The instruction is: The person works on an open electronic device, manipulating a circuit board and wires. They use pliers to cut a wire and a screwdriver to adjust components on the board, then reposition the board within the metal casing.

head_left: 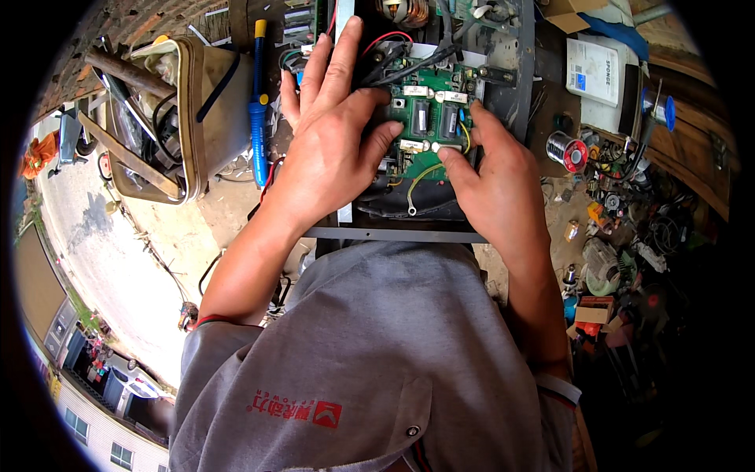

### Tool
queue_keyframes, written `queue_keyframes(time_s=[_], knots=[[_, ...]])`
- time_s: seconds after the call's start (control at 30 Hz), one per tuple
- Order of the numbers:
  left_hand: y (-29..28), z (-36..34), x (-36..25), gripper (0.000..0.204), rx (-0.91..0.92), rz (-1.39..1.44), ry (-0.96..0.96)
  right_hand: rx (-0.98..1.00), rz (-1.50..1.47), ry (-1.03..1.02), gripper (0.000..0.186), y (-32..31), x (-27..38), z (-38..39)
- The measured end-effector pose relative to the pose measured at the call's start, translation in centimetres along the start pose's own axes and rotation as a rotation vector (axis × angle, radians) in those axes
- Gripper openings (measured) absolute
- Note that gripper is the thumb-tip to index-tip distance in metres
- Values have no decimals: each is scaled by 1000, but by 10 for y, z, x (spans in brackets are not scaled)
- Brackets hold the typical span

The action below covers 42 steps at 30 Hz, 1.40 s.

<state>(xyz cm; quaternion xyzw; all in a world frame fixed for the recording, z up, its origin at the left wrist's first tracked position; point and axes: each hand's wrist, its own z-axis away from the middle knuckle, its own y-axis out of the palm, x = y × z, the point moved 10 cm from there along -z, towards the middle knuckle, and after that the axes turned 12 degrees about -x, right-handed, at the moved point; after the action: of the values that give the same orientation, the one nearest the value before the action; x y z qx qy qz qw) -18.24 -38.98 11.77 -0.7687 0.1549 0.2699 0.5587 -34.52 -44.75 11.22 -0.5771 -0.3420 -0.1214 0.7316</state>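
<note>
A green circuit board with white block resistors and dark capacitors sits in an open metal chassis in front of me. My left hand lies spread over a pale metal strip at the chassis's left side, thumb and forefinger tips reaching the board's left edge. My right hand is at the board's right edge, its thumb by a lower white resistor and its forefinger higher up; the other fingers are mostly hidden. A yellow-green wire with a ring terminal hangs off the board's lower edge. Black cables run above the board.
To the left stand a tool-filled plastic bucket and a blue-yellow tool. At right are a solder spool, a white box and a soldering iron stand. Loose parts clutter the floor further right. A copper coil sits in the chassis's far end.
</note>
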Motion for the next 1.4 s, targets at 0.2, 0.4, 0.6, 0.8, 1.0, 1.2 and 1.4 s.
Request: queue_keyframes(time_s=[0.2,0.4,0.6,0.8,1.0,1.2,1.4], knots=[[0,0,-1,25,2,-6,7,6,36,-17,55,0,3,1],[0,0,-1,25,6,-10,7,1,55,-36,56,1,5,1],[1,0,-1,25,2,-21,10,11,55,-22,54,1,5,2],[1,1,0,25,3,-42,2,83,-66,-25,45,0,1,-3],[0,-3,-1,26,14,-93,25,280,168,-138,49,1,8,-18],[1,0,2,27,-9,-65,26,415,184,-147,55,4,2,-19],[1,0,2,27,-9,-66,33,293,182,-202,42,2,6,-16]])
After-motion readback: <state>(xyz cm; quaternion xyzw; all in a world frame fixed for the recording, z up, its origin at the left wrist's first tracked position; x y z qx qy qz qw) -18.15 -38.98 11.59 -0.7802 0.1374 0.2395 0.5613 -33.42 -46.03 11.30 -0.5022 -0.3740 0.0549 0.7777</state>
